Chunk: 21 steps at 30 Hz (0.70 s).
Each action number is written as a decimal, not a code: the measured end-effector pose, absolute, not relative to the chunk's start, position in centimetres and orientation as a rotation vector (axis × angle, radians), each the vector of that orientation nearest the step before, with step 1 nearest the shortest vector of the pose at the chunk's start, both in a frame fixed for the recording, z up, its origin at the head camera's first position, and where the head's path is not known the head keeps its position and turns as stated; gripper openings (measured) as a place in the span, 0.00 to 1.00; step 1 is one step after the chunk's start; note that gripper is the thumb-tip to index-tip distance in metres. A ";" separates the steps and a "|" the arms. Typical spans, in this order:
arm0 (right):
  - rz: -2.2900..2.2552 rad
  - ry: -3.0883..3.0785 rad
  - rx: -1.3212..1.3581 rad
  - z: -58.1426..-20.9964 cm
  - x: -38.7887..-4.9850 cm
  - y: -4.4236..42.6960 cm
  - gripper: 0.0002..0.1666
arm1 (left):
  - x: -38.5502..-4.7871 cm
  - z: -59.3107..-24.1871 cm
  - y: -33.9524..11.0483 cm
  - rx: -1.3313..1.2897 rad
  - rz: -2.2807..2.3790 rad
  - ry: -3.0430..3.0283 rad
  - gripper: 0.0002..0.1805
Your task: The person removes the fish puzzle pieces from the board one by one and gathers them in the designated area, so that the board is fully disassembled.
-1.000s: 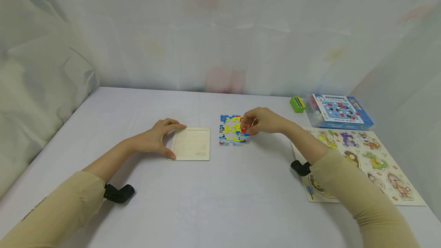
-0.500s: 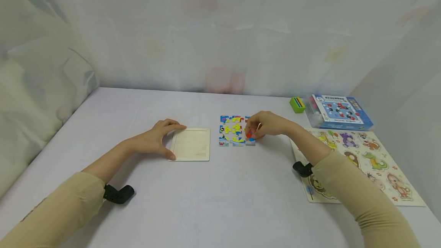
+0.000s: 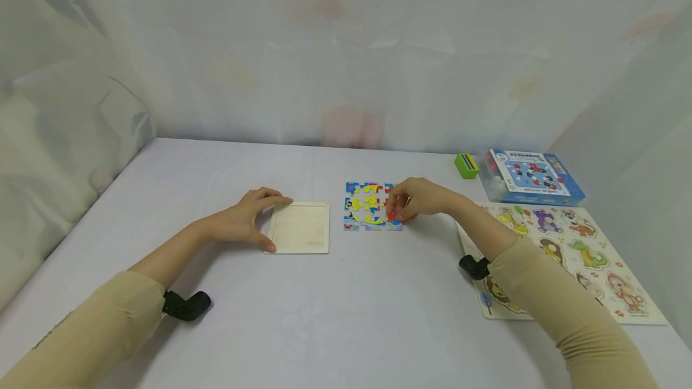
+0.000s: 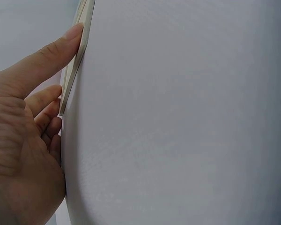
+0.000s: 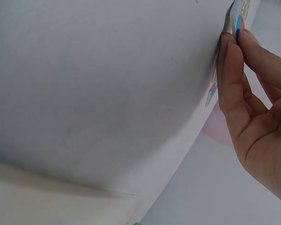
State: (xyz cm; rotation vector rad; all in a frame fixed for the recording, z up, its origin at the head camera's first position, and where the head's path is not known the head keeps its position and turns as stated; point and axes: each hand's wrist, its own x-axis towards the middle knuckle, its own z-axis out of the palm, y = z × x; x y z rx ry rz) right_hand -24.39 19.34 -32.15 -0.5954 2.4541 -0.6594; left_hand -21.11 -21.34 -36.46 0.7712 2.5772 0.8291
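A small, square wooden puzzle tray (image 3: 300, 228) lies flat on the table. At its left side my left hand (image 3: 243, 219) holds it, thumb on the near corner and fingers at the far corner; the left wrist view shows the thumb (image 4: 47, 61) against the tray's edge. To the tray's right, several colourful jigsaw pieces (image 3: 371, 202) lie in rows with small gaps. My right hand (image 3: 424, 197) pinches a red and blue jigsaw piece (image 5: 237, 19) at the right side of these rows. Its fingers partly cover the piece and the right column.
On the right lies a large wooden animal puzzle board (image 3: 589, 257), partly under the right forearm. Behind it stand a blue box with molecule pictures (image 3: 535, 176) and a small green block with coloured stripes (image 3: 467, 165). A patterned cloth (image 3: 346, 53) hangs behind the table.
My right hand has moved slightly right and toward me with the red and blue jigsaw piece, uncovering part of the right column. The left hand and the puzzle tray have stayed in place.
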 end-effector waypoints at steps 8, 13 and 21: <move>-0.654 2.453 -0.574 -32.0 -24.2 19.2 0.11 | -21.2 -36.6 -21.4 0.770 0.823 2.577 0.55; -0.655 2.455 -0.560 -31.9 -24.1 19.2 0.11 | -21.2 -36.7 -21.4 0.776 0.824 2.577 0.55; -0.637 2.456 -0.543 -31.8 -24.1 19.1 0.11 | -21.2 -36.6 -21.4 0.771 0.811 2.581 0.55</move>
